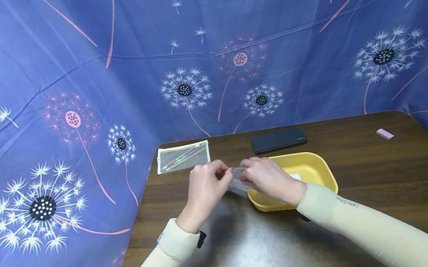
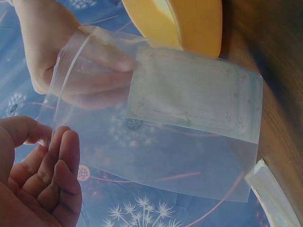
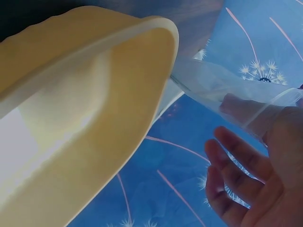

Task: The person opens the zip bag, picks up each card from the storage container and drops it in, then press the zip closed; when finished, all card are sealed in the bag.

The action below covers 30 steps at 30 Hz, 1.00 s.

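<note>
Evidently, the clear bag (image 2: 156, 142) is pinched at its mouth by the left hand (image 1: 206, 184), beside the yellow tray (image 1: 319, 169); the pale card (image 2: 189, 94) seems inserted, sealing outstanding. The right hand (image 1: 270, 179), part-veiled by plastic, cannot have its grip determined.

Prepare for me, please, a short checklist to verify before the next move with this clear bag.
1. Left hand holding the clear bag: ok, it pinches the edge near the zip strip.
2. Printed card well past the zip strip: ok, seen through the plastic.
3. Right hand clear of the bag: not ok, its fingers show through the plastic.
4. Zip strip pressed closed: cannot tell.
5. Yellow tray upright: ok, on the table.
</note>
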Tool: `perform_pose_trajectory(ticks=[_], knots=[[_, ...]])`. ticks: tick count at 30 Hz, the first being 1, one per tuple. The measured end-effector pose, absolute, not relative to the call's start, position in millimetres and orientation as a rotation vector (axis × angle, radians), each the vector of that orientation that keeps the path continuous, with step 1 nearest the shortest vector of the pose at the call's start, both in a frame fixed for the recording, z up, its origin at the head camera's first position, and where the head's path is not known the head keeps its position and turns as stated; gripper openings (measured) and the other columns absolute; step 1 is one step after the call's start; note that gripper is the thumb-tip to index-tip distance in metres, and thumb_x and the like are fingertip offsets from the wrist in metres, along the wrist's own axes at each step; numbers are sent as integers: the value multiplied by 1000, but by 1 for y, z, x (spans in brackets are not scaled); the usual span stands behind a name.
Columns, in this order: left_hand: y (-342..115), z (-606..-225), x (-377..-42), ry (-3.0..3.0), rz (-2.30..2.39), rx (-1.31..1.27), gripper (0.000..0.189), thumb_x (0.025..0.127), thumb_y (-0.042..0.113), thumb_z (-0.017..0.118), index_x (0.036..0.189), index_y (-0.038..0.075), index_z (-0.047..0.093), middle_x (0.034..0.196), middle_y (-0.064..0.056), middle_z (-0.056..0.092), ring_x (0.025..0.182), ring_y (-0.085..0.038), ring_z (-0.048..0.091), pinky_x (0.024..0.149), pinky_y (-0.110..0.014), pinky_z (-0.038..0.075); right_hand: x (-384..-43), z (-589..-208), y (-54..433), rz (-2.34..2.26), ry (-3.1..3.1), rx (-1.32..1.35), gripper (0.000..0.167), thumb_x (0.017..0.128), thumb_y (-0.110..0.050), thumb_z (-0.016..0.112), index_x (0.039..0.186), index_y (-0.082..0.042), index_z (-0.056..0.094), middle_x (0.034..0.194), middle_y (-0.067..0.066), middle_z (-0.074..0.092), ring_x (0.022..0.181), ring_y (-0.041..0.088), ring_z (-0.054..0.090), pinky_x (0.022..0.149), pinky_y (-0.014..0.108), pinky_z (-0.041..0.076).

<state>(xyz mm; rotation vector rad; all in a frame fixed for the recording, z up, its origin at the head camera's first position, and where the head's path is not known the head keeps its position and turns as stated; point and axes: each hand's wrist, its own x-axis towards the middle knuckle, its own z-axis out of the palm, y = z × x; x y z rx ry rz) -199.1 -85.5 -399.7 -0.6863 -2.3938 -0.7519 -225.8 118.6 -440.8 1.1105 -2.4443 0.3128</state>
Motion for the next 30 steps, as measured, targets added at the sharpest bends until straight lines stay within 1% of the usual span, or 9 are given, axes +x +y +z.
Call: perform_pose_trajectory(ticks=[3, 7, 10, 14, 17, 19, 22, 27, 30], knots=[[-86, -400, -199, -2393, -746, -679, 10, 84, 10, 74, 75, 15, 75, 65, 10, 66, 55, -1, 56, 56, -26, 47, -225, -441, 121, 357, -2428, 1119, 10, 85, -11, 86, 80, -17, 79, 94, 0, 71, 77, 21, 63, 63, 37, 54], [-88, -401, -199, -2396, -748, -677, 10, 84, 10, 75, 75, 15, 75, 65, 11, 66, 56, -1, 57, 56, -26, 47, -222, -439, 125, 436, -2410, 1133, 6, 86, -14, 86, 88, -16, 81, 100, 1, 71, 84, 21, 66, 69, 36, 56], [-88, -402, -200, -2397, -752, -684, 10, 85, 10, 75, 75, 15, 75, 65, 11, 66, 56, -1, 57, 56, -26, 48, -219, -434, 130, 500, -2376, 1138, 8, 86, -15, 87, 92, -15, 82, 103, 2, 70, 87, 20, 65, 72, 36, 57], [-88, -402, -201, -2393, -755, -685, 11, 85, 11, 75, 75, 16, 75, 65, 11, 66, 55, -1, 56, 57, -26, 48, -215, -426, 138, 565, -2292, 1134, 13, 85, -14, 87, 95, -14, 79, 102, 0, 68, 88, 18, 65, 74, 35, 57], [-88, -401, -201, -2389, -758, -681, 11, 85, 11, 75, 75, 16, 75, 64, 11, 65, 55, -2, 56, 57, -27, 48, -214, -420, 146, 596, -2241, 1110, 13, 88, -18, 84, 98, -15, 76, 100, -3, 69, 87, 15, 67, 72, 35, 57], [-89, -400, -201, -2387, -762, -677, 11, 84, 11, 75, 75, 16, 75, 64, 11, 65, 56, -2, 56, 57, -27, 48, -215, -417, 153, 612, -2221, 1081, 13, 90, -20, 81, 100, -16, 74, 97, -5, 69, 85, 14, 67, 67, 35, 57], [-89, -400, -201, -2386, -766, -668, 11, 83, 11, 75, 74, 16, 75, 64, 11, 65, 56, -3, 56, 57, -28, 47, -220, -416, 165, 615, -2210, 1039, 10, 93, -20, 78, 100, -16, 72, 92, -6, 70, 80, 13, 67, 61, 36, 54], [-90, -400, -200, -2389, -762, -660, 10, 83, 11, 75, 75, 16, 75, 64, 11, 65, 56, -3, 56, 57, -28, 47, -233, -423, 188, 544, -2312, 966, 3, 95, -17, 73, 99, -16, 74, 89, -6, 71, 75, 15, 67, 57, 37, 52], [-90, -400, -199, -2392, -764, -659, 10, 84, 12, 75, 75, 16, 76, 64, 11, 66, 56, -3, 56, 57, -28, 48, -241, -432, 201, 496, -2419, 919, 7, 98, -21, 70, 98, -15, 75, 88, -7, 71, 73, 14, 66, 57, 37, 52]])
